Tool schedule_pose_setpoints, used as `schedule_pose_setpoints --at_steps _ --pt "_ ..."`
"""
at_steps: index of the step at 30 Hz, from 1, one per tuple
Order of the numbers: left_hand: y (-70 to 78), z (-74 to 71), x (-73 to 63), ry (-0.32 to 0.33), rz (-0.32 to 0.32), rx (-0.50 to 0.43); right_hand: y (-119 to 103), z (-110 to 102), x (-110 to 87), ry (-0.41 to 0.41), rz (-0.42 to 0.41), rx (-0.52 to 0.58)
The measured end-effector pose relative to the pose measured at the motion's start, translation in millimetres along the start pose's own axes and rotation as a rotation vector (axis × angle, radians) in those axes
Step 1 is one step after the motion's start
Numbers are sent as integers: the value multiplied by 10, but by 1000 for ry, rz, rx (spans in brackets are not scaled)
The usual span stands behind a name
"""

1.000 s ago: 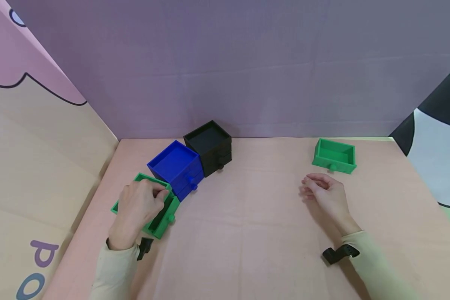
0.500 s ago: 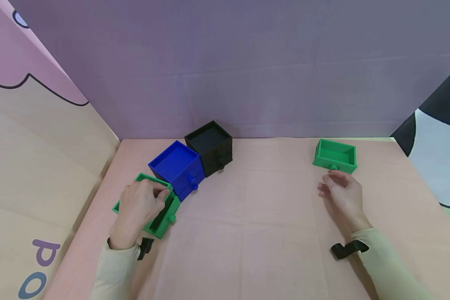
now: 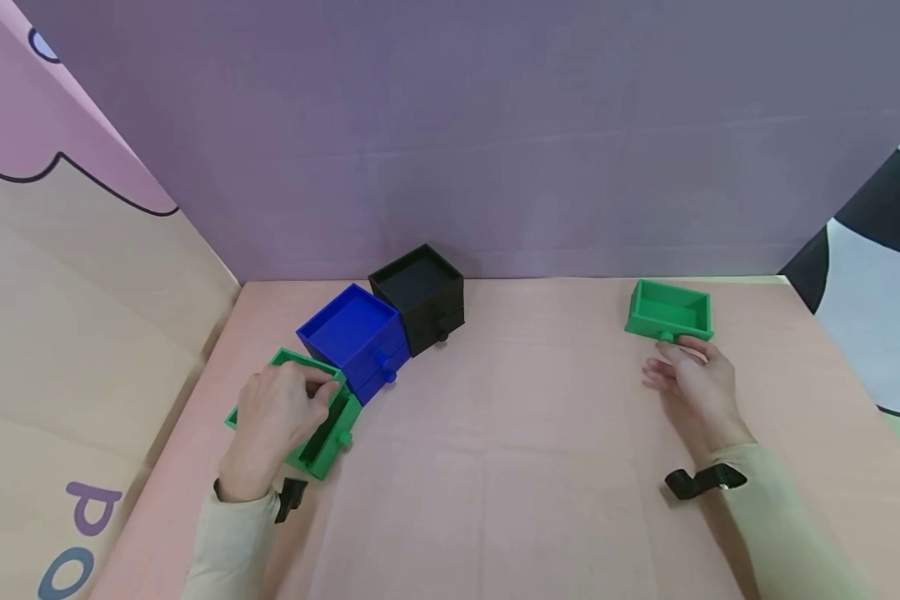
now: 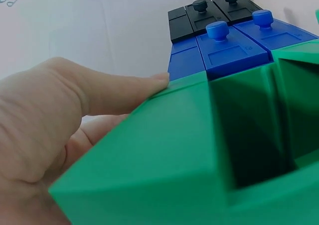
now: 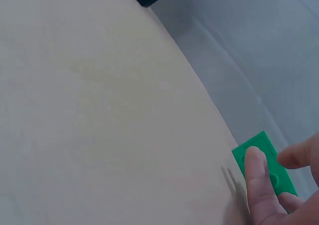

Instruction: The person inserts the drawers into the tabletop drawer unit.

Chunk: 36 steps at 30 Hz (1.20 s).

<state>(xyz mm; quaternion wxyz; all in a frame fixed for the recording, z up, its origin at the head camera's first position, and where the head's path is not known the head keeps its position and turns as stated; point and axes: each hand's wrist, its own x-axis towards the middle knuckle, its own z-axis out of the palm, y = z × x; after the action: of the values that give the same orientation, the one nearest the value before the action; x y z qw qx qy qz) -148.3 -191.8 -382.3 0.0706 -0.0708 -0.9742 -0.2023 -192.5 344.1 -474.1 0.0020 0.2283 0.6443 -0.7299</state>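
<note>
In the head view, my left hand grips the wall of a green drawer cabinet at the left. The left wrist view shows a finger on the green cabinet's edge, beside an empty slot. A green drawer with a knob sticks out of its lower part. At the right, my right hand reaches to a loose green drawer, fingertips right at its front by the knob. In the right wrist view, the fingers spread in front of the drawer's face, apart from each other.
A blue drawer cabinet stands against the green one, and a black drawer cabinet adjoins it near the back wall. Both have their drawers in. A pale pink cloth covers the table; a printed side panel rises at left.
My right hand has moved right and up to the front of the loose green drawer. The left hand stays on the green cabinet, and the cabinets keep their places.
</note>
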Motion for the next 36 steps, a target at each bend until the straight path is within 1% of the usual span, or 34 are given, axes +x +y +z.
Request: schedule_pose_setpoints --at_steps 3,7,10,17,21,25,36 --pt "-11 0 -7 -6 -4 -1 -11 -5 32 -6 15 21" --pt "-17 2 -15 -7 -5 1 -33 -24 91 -11 9 12" --pt "-15 4 -17 -5 -2 0 -44 -32 137 1 -5 -31" --pt "-13 2 -6 -5 5 -7 -44 -42 202 58 29 -118" --pt "-13 -4 4 -4 7 -7 -44 -49 231 66 13 -140" --pt "-13 -3 7 -7 12 -4 -27 -54 256 77 4 -134" --pt "-11 -17 0 -16 -6 -14 -13 -17 252 115 -25 -178"
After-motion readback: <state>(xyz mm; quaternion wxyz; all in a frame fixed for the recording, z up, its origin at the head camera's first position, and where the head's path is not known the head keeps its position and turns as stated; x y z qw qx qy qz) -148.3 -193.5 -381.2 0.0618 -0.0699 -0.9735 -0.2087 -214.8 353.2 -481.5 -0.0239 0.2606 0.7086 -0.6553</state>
